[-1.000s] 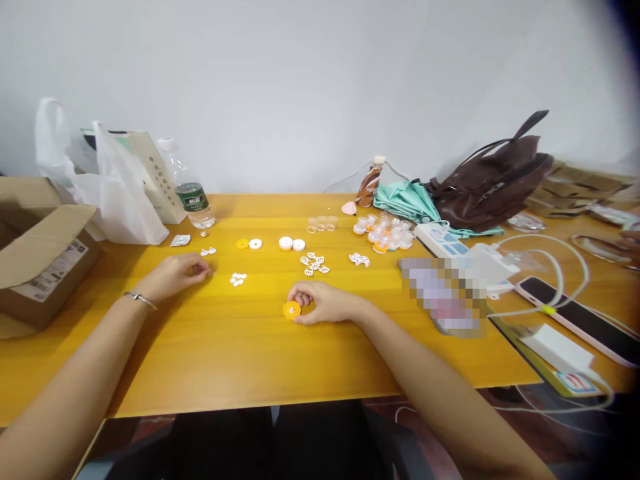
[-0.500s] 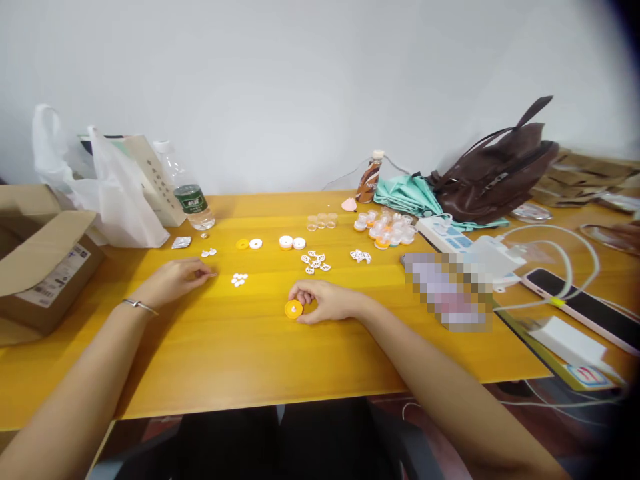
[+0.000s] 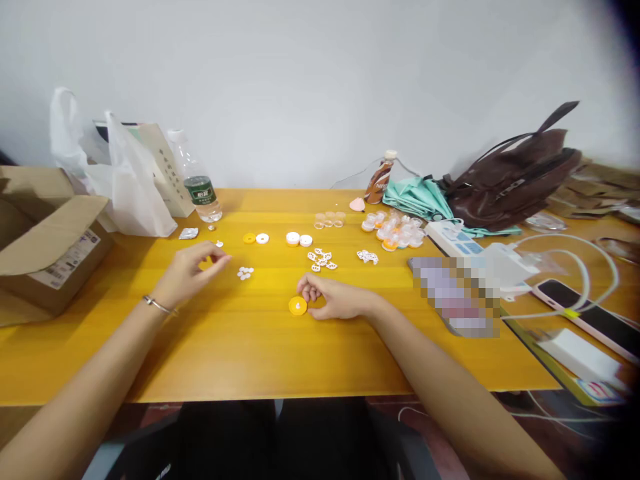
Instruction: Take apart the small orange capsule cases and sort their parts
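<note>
My right hand point(image 3: 334, 297) is curled at the rim of a round yellow disc point(image 3: 296, 311), thumb and fingertips close against its edge. At the disc's centre sits a small white piece point(image 3: 299, 305). My left hand point(image 3: 193, 272) hovers over the table on the left, thumb and forefinger drawn together; anything between them is too small to make out. Just past its fingers lies a small white piece point(image 3: 219, 244). Several white flat bits point(image 3: 245, 273) lie right of that hand. Behind the disc are several white openwork pieces point(image 3: 321, 260).
A yellow ring point(image 3: 249, 238), white rings point(image 3: 292, 238), clear cups point(image 3: 330, 219) and capped cups point(image 3: 393, 230) stand farther back. A cardboard box point(image 3: 60, 233) and water bottle point(image 3: 201, 193) are left; a phone point(image 3: 453, 297), power strip point(image 3: 450, 237) and brown bag point(image 3: 520, 173) are right.
My left hand has shifted right and away from me, now covering part of the small white pieces there. My right hand stays by the yellow disc. The whole view has shifted slightly.
</note>
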`<control>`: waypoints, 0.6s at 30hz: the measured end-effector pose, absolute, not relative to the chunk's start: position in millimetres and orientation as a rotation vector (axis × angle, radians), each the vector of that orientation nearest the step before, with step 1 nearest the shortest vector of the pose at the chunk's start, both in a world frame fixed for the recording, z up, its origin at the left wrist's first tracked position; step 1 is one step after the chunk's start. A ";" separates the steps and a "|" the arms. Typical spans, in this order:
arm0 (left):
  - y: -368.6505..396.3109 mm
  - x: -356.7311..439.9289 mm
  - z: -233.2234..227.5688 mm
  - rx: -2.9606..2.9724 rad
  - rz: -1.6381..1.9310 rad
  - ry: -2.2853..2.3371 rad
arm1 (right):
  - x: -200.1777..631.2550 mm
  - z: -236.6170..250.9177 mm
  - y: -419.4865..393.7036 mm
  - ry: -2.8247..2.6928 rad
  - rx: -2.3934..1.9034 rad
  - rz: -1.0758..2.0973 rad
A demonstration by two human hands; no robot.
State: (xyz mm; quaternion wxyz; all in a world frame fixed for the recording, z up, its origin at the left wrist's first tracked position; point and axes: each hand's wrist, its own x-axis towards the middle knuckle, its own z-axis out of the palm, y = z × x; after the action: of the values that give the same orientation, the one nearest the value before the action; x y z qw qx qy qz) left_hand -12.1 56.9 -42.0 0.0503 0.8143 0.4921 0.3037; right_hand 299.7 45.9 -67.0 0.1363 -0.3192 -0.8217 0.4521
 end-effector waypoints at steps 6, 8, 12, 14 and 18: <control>18.1 66.3 -52.2 2.548 0.514 1.134 | 299.4 -67.9 46.9 -2.360 -0.908 1.325; 14.0 83.9 -60.5 2.542 0.458 1.094 | 299.9 -68.3 46.9 -2.348 -0.904 1.328; 14.1 100.3 -71.0 2.507 0.503 1.133 | 301.1 -68.5 46.7 -2.323 -0.880 1.333; 13.8 100.6 -68.4 2.415 0.533 1.114 | 301.4 -68.3 46.7 -2.321 -0.873 1.341; 25.4 81.3 -48.4 2.157 0.628 1.076 | 302.0 -69.2 47.6 -2.294 -0.878 1.392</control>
State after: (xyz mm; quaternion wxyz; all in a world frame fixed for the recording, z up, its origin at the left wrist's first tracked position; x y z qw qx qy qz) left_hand 81.3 25.4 -48.4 0.3198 0.8204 0.4093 0.2391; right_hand 302.0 47.6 -69.2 0.1585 -0.3069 -0.8024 0.4867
